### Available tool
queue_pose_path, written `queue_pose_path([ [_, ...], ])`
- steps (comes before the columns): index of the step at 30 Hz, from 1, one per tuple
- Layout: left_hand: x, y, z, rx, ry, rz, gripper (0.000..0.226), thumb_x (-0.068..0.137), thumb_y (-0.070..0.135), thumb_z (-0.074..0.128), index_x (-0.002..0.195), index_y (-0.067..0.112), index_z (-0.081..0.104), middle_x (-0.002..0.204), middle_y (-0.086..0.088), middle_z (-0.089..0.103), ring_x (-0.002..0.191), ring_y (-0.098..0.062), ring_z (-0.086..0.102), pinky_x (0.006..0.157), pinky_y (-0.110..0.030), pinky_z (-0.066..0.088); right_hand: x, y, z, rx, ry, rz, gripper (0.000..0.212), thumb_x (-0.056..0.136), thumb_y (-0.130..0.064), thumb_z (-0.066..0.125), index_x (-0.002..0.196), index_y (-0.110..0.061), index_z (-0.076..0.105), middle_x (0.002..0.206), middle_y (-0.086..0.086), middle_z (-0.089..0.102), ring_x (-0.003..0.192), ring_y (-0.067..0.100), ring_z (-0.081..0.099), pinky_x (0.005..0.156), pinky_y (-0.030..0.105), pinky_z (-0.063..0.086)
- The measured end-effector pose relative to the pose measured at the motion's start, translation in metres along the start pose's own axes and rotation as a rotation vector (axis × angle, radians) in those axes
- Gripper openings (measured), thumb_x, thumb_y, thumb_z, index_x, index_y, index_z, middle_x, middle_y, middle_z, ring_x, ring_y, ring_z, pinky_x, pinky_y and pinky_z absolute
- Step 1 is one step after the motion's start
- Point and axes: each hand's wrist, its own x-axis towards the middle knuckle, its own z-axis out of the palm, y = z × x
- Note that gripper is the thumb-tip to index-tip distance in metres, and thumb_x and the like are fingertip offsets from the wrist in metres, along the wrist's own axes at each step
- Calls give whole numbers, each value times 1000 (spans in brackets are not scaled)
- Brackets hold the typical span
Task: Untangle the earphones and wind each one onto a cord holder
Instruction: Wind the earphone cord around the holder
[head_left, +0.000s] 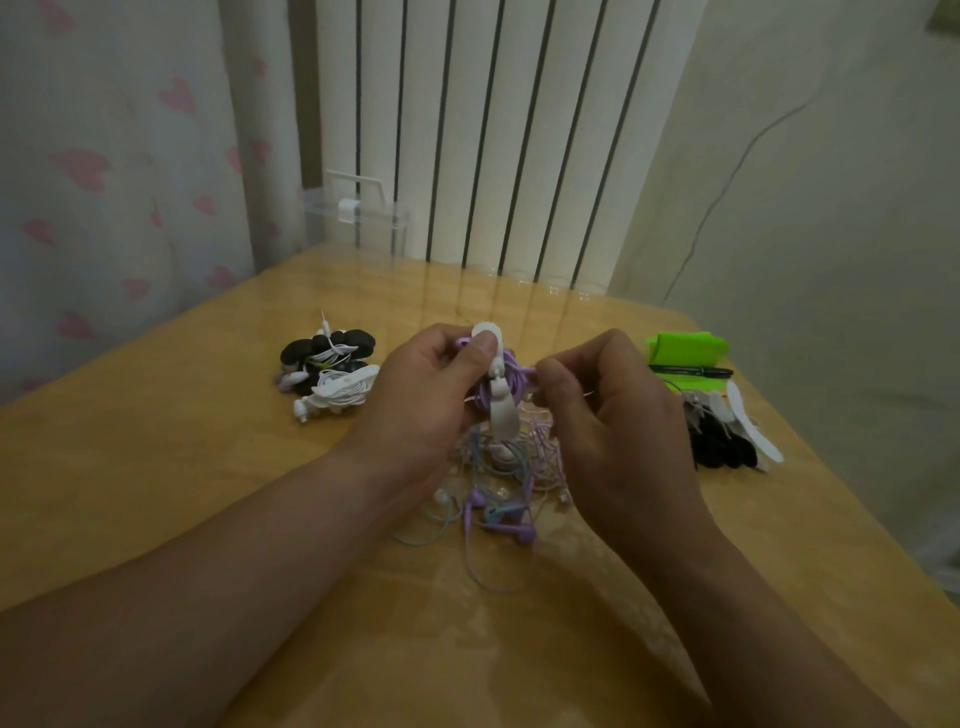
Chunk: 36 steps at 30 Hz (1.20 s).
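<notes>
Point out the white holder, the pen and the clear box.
white holder (503, 415), head view, lower end.
pen (691, 370), head view, mid-barrel.
clear box (374, 228), head view, front wall.

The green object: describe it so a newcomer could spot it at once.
On the wooden table, look to the far right edge, past the right hand. The green object lies just behind a black pen, and nothing else there is bright green.

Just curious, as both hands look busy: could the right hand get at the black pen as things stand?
Probably yes, after letting go: the right hand pinches the purple cord, but the black pen lies in the open just to its right, with nothing between them.
</notes>
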Motion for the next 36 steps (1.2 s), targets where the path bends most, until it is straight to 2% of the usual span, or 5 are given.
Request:
queue_pose_path([
  [18, -3, -10, -1, 214, 141, 298, 12, 104, 25, 63, 105, 14, 67, 97, -6, 75, 94, -26, 74, 87, -51, 62, -10, -8, 22, 196, 17, 45, 2, 99, -21, 69, 98, -20, 70, 88, -12, 72, 87, 8, 69, 70, 25, 54],
  [24, -5, -11, 5, 197, 231, 367, 11, 104, 20, 64, 100, 10, 64, 79, 12, 69, 74, -1, 66, 68, -18, 54, -14, -7, 35, 287, 24, 117, 3, 99, -16, 71, 100, -18, 73, 94, -12, 75, 92, 7, 72, 80, 33, 58],
  [28, -7, -14, 9, 223, 241, 365, 10, 104, 20, 64, 94, 16, 63, 78, 14, 68, 73, 0, 64, 68, -16, 51, -16, -5, 41, 122, 58, 9, 2, 99, -15, 68, 98, -16, 69, 94, -6, 69, 90, 10, 66, 77, 37, 53],
  [32, -3, -12, 10, 50, 212, 165, 11, 104, 25, 64, 101, 15, 64, 90, 1, 76, 84, -15, 73, 74, -32, 59, -11, -3, 37, 32, -32, -61, 9, 97, -15, 68, 105, -18, 68, 103, -6, 60, 98, 9, 59, 83, 29, 51],
  [36, 5, 2, 4, -300, 15, -134, 17, 105, 19, 58, 110, 3, 62, 94, -14, 74, 79, -22, 74, 72, -39, 65, -1, -5, 17, 455, 21, 187, 16, 105, -18, 55, 100, -23, 70, 95, -6, 71, 91, 11, 67, 76, 34, 56],
])
